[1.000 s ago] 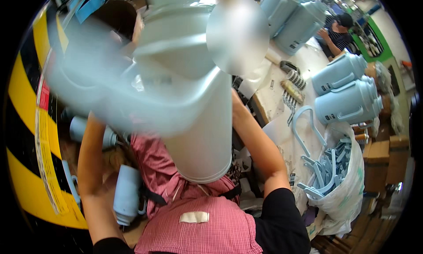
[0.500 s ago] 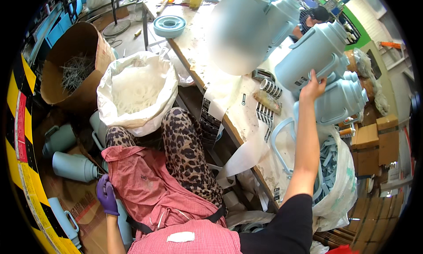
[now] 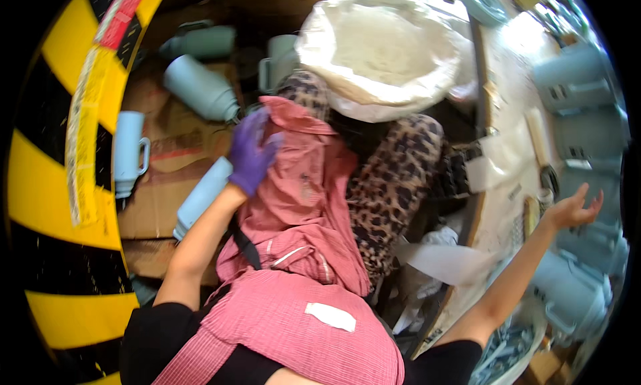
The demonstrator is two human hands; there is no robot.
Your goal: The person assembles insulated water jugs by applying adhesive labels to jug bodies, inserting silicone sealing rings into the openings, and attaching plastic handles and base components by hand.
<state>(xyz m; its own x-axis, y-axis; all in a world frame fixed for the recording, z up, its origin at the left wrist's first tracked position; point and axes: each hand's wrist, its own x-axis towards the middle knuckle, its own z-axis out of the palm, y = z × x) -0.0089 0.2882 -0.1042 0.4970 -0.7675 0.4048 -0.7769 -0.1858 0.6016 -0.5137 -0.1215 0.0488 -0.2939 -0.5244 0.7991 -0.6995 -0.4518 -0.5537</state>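
Note:
My left hand (image 3: 252,151), in a purple glove, is raised with its fingers apart beside the edge of the pink apron (image 3: 294,178). Close by its wrist lies a light-blue insulated jug (image 3: 203,197) on flattened cardboard. A second jug (image 3: 200,88) lies just beyond the hand, and another jug (image 3: 129,151) with a handle lies further left. Over at the table, my bare right hand (image 3: 575,208) has its fingers spread and nothing in it. Several light-blue jugs stand or lie next to it, one jug (image 3: 571,288) nearer to me; whether the hand touches any I cannot tell.
A white sack (image 3: 427,95) of pale translucent pieces stands beyond my knees. The worktable (image 3: 497,108) runs along the right, with a light-blue ring-shaped part (image 3: 484,5) at its far end. Yellow-black striped tape (image 3: 50,158) borders the left. A bag of light-blue parts (image 3: 501,358) sits lower right.
The view has swung left toward the floor. My right hand has come off the jug it was touching on the table. My left hand has moved forward, and its fingers have spread.

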